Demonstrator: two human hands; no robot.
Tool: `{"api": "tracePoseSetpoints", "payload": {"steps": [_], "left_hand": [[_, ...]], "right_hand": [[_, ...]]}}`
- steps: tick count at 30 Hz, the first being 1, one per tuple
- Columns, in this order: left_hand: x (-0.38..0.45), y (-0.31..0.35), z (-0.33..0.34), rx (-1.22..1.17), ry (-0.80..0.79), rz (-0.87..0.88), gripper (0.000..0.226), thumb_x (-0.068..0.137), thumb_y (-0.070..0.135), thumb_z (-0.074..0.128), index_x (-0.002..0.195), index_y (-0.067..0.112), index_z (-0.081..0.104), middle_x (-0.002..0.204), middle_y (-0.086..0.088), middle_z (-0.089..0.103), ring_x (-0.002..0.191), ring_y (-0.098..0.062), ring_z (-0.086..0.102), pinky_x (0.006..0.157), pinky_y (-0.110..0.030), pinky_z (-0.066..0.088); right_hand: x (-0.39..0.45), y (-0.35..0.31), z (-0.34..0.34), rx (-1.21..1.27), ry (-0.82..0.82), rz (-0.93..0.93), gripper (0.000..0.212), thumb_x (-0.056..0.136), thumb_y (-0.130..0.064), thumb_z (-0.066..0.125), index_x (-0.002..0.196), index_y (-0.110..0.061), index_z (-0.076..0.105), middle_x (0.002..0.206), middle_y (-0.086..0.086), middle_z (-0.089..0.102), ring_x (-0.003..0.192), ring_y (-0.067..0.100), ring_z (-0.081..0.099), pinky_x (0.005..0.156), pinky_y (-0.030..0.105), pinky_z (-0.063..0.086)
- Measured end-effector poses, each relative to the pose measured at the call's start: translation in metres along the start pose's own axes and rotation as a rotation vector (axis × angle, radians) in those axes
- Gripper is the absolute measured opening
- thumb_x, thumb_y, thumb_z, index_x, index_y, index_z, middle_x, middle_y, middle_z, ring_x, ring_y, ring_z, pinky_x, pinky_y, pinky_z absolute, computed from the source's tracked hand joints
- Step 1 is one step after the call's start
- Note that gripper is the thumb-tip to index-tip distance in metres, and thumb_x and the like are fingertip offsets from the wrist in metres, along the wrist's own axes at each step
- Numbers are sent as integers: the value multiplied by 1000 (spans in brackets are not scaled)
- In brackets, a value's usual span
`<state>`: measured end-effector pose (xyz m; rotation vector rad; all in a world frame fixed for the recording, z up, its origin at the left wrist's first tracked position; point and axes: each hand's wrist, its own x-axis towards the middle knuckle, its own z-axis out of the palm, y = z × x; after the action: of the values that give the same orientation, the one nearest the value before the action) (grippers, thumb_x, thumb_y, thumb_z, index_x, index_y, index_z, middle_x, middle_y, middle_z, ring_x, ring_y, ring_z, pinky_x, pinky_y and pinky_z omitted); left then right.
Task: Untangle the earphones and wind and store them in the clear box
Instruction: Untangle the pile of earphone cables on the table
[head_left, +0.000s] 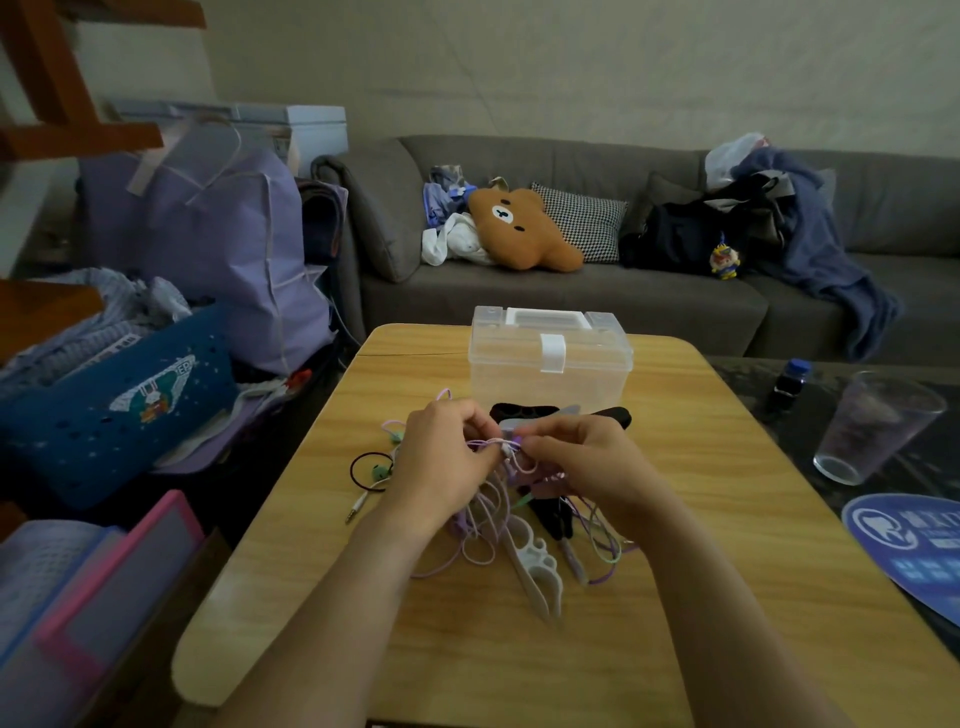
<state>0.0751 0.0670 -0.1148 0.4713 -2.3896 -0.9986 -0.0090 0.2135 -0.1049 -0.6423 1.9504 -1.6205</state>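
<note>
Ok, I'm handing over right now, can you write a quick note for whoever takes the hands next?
Left hand: pinching the lilac earphone cables at the knot.
Right hand: pinching the same tangle from the other side, grip close to the left's.
Most of the cable hangs down from the hands onto the wooden table; a jack plug lies left of the pile.
White winder lies under the cables; a black winder is beside it.
Clear box stands behind the hands, lid down.
Done: nothing wound or stored.
Left: finish untangling, wind, open box, store.
</note>
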Motion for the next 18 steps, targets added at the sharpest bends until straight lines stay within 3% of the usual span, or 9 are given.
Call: {"api": "tracePoseSetpoints", "payload": {"steps": [5,10,13,18], "left_hand": [[2,-4,-4,-40,-129,56,13,80,15,80,82,23,71,77,7,73,75,-7,69,75,-38,59],[-3,-2,-8,-139,-267,66,14,82,13,81,91,16,70,82,4,75,76,-4,71,74,-28,60],[-5,0,-6,-154,-336,46,20,80,19,83,94,19,69,85,4,76,77,-7,72,75,-29,60],[-5,2,-4,-137,-265,62,15,82,21,80,92,20,69,86,6,75,82,0,70,79,-29,60]], "right_hand": [[0,1,-10,85,-99,88,11,92,-7,68,102,-5,71,82,9,73,72,18,71,63,28,56],[2,4,-11,35,-41,103,10,94,-10,63,94,-3,70,79,10,66,69,18,63,61,29,55],[1,3,-6,-72,1,80,13,93,-11,58,85,-5,65,79,11,63,69,20,60,59,28,54],[2,1,-2,-71,24,45,17,93,-10,57,77,-8,63,74,8,62,63,15,59,57,26,52]]}}
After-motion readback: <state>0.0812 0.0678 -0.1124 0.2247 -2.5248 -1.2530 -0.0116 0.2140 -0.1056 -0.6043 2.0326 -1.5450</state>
